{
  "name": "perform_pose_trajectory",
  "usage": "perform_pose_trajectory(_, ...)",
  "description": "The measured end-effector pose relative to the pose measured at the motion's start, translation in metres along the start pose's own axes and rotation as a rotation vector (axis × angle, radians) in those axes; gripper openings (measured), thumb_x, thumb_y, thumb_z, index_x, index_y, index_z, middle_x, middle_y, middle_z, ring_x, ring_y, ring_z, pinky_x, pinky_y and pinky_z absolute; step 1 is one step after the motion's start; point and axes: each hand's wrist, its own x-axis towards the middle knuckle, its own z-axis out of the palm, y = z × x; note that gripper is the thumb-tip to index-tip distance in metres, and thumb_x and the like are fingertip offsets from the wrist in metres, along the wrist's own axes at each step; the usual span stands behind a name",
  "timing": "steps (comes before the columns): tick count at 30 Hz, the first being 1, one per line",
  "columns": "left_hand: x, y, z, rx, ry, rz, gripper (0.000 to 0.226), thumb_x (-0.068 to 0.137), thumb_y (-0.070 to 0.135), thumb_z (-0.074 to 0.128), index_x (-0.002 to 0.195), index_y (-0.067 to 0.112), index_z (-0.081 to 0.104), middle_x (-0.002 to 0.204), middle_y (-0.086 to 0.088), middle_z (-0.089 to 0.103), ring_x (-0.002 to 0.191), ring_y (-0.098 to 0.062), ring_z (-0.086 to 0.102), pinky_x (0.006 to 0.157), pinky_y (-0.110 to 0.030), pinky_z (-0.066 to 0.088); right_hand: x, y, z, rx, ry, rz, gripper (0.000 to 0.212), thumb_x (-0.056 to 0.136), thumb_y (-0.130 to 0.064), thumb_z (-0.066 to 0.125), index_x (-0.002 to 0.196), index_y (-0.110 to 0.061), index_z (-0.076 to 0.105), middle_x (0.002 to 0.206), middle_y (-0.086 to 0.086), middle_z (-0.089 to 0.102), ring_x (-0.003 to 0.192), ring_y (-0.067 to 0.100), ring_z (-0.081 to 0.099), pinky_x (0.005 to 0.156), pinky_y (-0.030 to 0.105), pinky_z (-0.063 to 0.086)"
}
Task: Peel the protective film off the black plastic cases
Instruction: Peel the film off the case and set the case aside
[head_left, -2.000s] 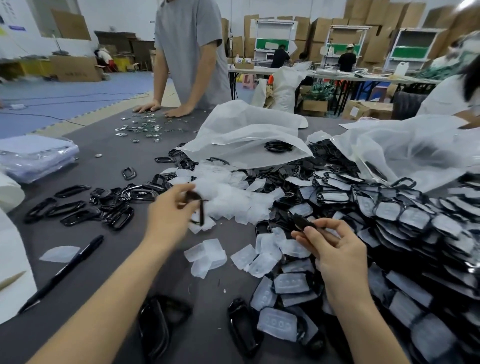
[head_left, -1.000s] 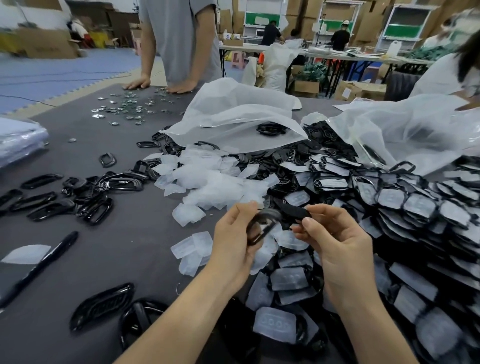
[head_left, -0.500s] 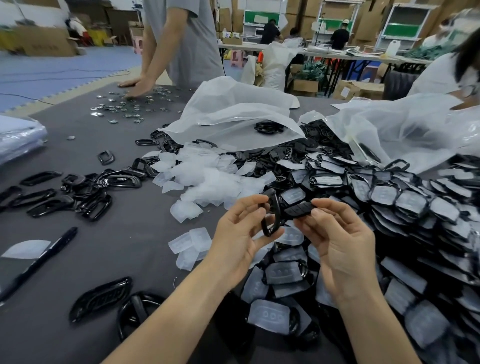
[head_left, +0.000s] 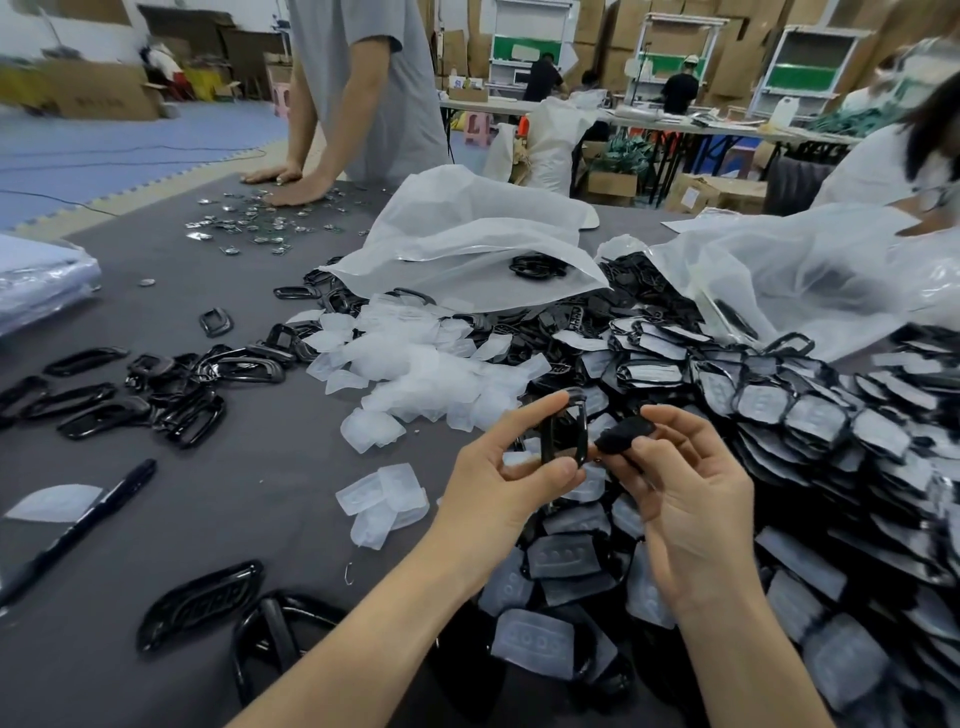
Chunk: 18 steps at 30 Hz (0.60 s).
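The left hand pinches a black case between its forefinger on the top edge and its thumb on the bottom edge, so the open frame stands upright on its side above the table. The other fingers curl loosely behind. At 3 o'clock from it, the right hand grips a small black piece between thumb and forefinger, just beside the case's right edge; I cannot tell whether the two touch.

Under both hands, and spreading out to 3 o'clock, lies the pile of film-covered cases, with pale film on most of their faces. At 11 o'clock from the hands sits a heap of peeled films, white and translucent, and a few loose ones lie at 9 o'clock. Farther out at 9 to 10 o'clock, bare black frames are scattered on the table. A black pen lies at 8 o'clock, and two more dark cases at 7 o'clock.

At 12 o'clock a crumpled white plastic bag lies open over more cases, and a second bag is at 2 o'clock. At the far edge, around 11 o'clock, small shiny metal parts are strewn about. A person in a grey shirt presses both palms flat on the table there.
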Motion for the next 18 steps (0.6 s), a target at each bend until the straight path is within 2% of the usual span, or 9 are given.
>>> perform_pose_trajectory(4, -0.0019, 0.0002, 0.0013, 0.006, -0.005, 0.011, 0.052, 0.085, 0.001, 0.071, 0.126, 0.031, 0.062, 0.102, 0.009, 0.075, 0.092, -0.021, 0.073, 0.082, -0.023, 0.055, 0.0001, 0.0009, 0.0003, -0.015, -0.013, -0.005, 0.027, 0.086, 0.013, 0.055, 0.092, -0.011, 0.066, 0.085, 0.004, 0.061, 0.075, 0.016, 0.068, 0.070, 0.025, 0.059)
perform_pose_trajectory(7, -0.0020, -0.0011, 0.0037, -0.019, 0.020, 0.007, 0.050, 0.085, -0.001, 0.069, 0.122, 0.031, 0.064, 0.106, 0.007, 0.074, 0.092, -0.022, 0.073, 0.081, -0.023, 0.056, 0.0010, 0.0021, 0.0006, 0.004, -0.019, -0.007, 0.028, 0.083, 0.013, 0.058, 0.091, -0.012, 0.067, 0.078, -0.002, 0.064, 0.071, 0.015, 0.068, 0.066, 0.023, 0.057)
perform_pose_trajectory(10, -0.0016, -0.0027, 0.0054, -0.034, 0.050, 0.014, 0.048, 0.084, -0.001, 0.070, 0.118, 0.033, 0.066, 0.113, 0.006, 0.072, 0.090, -0.021, 0.073, 0.078, -0.022, 0.056, 0.0019, 0.0043, -0.0014, 0.002, -0.001, -0.011, 0.027, 0.081, 0.011, 0.062, 0.091, -0.014, 0.066, 0.077, -0.001, 0.065, 0.072, 0.016, 0.068, 0.066, 0.022, 0.057)
perform_pose_trajectory(18, -0.0003, -0.0003, 0.0076, -0.125, 0.077, 0.013, 0.041, 0.087, -0.011, 0.062, 0.115, 0.018, 0.066, 0.113, 0.001, 0.072, 0.091, -0.020, 0.073, 0.074, -0.022, 0.057, 0.0022, 0.0062, -0.0026, -0.089, 0.031, -0.023, 0.019, 0.081, 0.006, 0.067, 0.082, -0.013, 0.065, 0.067, -0.004, 0.069, 0.066, 0.012, 0.069, 0.063, 0.018, 0.054)
